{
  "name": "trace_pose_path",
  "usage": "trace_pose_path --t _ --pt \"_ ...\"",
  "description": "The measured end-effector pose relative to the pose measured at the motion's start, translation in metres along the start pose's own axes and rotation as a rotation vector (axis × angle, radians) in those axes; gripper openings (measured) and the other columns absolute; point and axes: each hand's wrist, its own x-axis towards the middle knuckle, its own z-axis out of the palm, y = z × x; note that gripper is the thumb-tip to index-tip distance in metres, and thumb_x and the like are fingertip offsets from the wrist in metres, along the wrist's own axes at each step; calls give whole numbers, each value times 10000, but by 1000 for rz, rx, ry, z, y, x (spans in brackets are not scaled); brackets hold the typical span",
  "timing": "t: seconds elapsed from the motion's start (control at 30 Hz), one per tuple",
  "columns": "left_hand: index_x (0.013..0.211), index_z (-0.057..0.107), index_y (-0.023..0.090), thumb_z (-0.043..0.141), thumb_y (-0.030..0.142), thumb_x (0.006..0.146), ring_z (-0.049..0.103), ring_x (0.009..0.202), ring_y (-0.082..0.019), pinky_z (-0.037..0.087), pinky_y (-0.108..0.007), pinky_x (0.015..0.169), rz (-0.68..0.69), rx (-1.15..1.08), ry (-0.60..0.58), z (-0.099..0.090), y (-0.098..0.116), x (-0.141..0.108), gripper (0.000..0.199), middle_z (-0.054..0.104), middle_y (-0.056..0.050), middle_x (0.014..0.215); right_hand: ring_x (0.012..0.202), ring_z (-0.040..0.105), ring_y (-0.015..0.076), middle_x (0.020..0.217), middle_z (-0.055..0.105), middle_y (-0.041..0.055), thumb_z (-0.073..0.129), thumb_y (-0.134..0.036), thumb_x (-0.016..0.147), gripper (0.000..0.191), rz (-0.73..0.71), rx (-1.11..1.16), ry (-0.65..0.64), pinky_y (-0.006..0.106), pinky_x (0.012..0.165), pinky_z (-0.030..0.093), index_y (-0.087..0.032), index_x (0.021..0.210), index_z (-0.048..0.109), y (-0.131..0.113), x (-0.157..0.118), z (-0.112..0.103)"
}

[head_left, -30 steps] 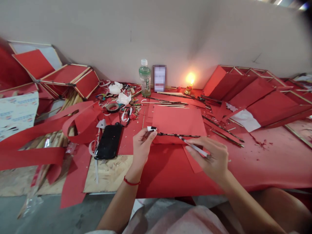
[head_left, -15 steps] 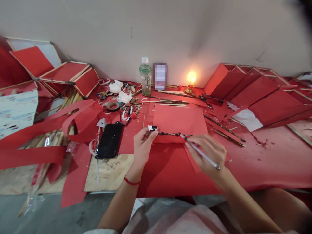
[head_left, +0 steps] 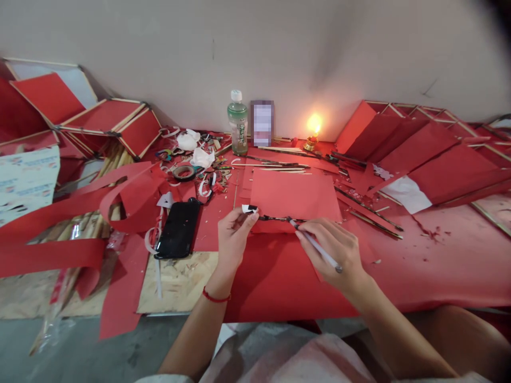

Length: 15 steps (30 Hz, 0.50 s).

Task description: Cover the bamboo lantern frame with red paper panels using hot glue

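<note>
My left hand (head_left: 235,231) pinches the left end of a thin dark stick (head_left: 275,218), with a small white-and-black piece (head_left: 249,209) at its fingertips. The stick lies along the near edge of a red paper sheet (head_left: 293,191). My right hand (head_left: 333,247) is closed round a slim pale pen-like tool (head_left: 321,251), slanting down to the right. Its dark tip touches or nearly touches the stick, right of my left fingers. A red string circles my left wrist.
A black phone (head_left: 178,230), tape roll (head_left: 184,173) and scraps lie left. Behind stand a bottle (head_left: 238,125), an upright phone (head_left: 262,123) and a lit flame (head_left: 313,127). Red-papered frames (head_left: 114,122) are at left, more (head_left: 423,151) at right. Loose sticks (head_left: 375,223) lie right.
My right hand has moved slightly left, bringing the tool's tip along the stick toward my left hand. My left hand has kept its pinch in nearly the same place.
</note>
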Motion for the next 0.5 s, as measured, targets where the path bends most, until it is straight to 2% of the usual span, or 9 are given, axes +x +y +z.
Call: trace_pose_path --t 0.13,0.3,0.5 --pt "826 792 220 867 349 678 727 779 -138 570 -215 740 8 -6 2 0 1 0 210 794 -27 823 737 648 149 834 678 53 601 -95 929 67 -5 8 -25 260 683 514 -140 979 600 -1 1 0" --pt "839 791 228 860 344 695 724 781 -127 558 -200 735 16 -11 -14 0 1 0 197 793 -20 826 739 651 134 818 681 36 602 -153 953 16 72 33 -17 234 691 485 -148 943 613 1 2 2" --pt "842 788 226 856 337 701 721 785 -127 560 -209 755 15 -12 -17 1 2 -1 191 792 -19 835 618 645 98 720 689 0 588 -295 984 205 218 7 31 196 582 416 -163 835 638 4 5 3"
